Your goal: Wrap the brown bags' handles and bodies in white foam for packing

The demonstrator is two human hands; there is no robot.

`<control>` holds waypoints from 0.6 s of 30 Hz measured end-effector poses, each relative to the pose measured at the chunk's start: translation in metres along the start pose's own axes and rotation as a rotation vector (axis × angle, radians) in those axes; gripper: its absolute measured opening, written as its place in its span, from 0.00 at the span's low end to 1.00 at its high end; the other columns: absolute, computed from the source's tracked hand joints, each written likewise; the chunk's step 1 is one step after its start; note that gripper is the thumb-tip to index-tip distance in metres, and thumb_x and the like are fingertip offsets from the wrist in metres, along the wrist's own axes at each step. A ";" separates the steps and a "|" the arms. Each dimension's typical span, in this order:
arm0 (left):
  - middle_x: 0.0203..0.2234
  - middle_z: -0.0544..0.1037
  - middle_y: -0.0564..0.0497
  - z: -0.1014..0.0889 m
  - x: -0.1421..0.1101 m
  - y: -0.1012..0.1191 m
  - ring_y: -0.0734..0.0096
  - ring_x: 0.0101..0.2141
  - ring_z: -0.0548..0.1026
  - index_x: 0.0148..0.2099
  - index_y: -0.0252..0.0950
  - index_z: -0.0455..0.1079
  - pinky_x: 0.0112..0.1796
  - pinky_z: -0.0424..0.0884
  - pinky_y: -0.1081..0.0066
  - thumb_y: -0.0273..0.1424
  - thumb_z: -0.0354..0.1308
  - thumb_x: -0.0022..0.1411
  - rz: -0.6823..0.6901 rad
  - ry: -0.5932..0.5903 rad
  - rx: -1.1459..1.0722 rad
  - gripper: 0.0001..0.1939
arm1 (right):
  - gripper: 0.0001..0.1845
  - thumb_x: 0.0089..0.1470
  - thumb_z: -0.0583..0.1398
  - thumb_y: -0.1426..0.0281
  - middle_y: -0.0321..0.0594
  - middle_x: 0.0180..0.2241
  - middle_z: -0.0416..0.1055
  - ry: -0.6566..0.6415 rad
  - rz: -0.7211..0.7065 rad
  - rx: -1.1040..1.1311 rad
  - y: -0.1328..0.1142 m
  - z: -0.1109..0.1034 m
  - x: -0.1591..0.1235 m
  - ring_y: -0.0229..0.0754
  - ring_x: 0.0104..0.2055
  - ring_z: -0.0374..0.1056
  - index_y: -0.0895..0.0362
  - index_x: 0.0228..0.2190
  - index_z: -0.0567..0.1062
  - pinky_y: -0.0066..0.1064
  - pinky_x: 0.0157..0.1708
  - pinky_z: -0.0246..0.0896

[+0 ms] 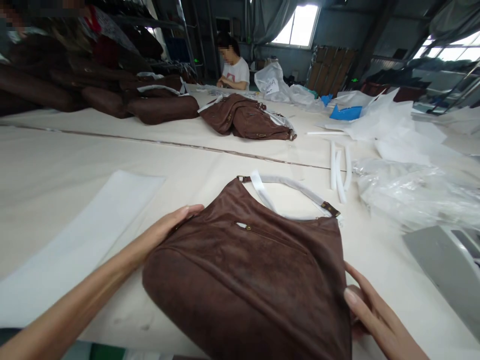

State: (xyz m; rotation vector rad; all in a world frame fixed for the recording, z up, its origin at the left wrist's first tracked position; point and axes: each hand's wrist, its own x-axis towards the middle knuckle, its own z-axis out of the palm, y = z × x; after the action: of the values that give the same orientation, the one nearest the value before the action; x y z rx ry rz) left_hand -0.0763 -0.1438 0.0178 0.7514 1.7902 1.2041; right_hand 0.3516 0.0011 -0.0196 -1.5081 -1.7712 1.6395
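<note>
Wide cream worktop (75,150) under everything, with a dark seam running across it well beyond both hands.

Heap of brown bags (97,85) far off, up and to the left of the left hand. Another loose brown bag (245,119) lying further out, straight ahead of both hands. Seated person in a white shirt (234,70) at the far edge, beyond that.

Crumpled clear plastic sheeting (416,192) beyond the right hand and out to its right. White paper sheets (378,122) further back on that side, with a blue scrap (345,113) among them. Long white foam sheet (75,240) lying flat just left of the left arm. Grey plastic object (446,265) just to the right of the right hand, cut off by the frame edge.

Brown bag (247,280) lying flat on the worktop between the two hands, close in, zip pocket facing up. Wrapped strap (296,187) arching out at the far end, away from the hands, with brass fittings at its ends. White foam strips (339,170) beyond the strap, off to the right.

Left hand (165,230) laid along the bag's left edge, fingers stretched out flat and touching it, not closed around anything. Right hand (371,315) at the bag's right edge, fingers extended, thumb against the leather; grip loose and open there too, whether any edge is pinched underneath cannot be told.
</note>
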 end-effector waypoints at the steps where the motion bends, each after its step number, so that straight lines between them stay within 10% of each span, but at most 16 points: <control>1: 0.56 0.73 0.49 0.008 -0.008 -0.008 0.56 0.57 0.70 0.60 0.39 0.67 0.56 0.68 0.61 0.53 0.51 0.63 -0.001 -0.003 -0.117 0.31 | 0.45 0.51 0.60 0.46 0.41 0.34 0.77 -0.009 -0.015 0.059 -0.001 0.007 0.000 0.48 0.36 0.75 0.53 0.63 0.56 0.37 0.35 0.72; 10: 0.58 0.71 0.46 0.037 -0.037 -0.019 0.50 0.61 0.65 0.53 0.39 0.73 0.63 0.54 0.54 0.55 0.57 0.57 0.183 0.266 0.130 0.31 | 0.20 0.58 0.52 0.54 0.43 0.36 0.78 0.263 -0.418 -0.752 -0.091 -0.024 0.067 0.53 0.41 0.73 0.52 0.40 0.76 0.39 0.41 0.64; 18: 0.60 0.69 0.56 0.046 -0.095 -0.049 0.55 0.62 0.63 0.60 0.57 0.66 0.62 0.60 0.50 0.41 0.54 0.63 0.692 0.399 0.638 0.23 | 0.21 0.63 0.52 0.56 0.47 0.39 0.76 -0.136 -0.568 -0.774 -0.177 0.099 0.144 0.46 0.41 0.71 0.60 0.37 0.76 0.35 0.44 0.62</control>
State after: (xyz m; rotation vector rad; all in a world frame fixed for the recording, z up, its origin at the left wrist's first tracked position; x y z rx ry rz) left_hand 0.0079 -0.2196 -0.0077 1.6978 2.3868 1.2607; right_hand 0.1313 0.0994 0.0415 -0.9539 -2.7685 0.8194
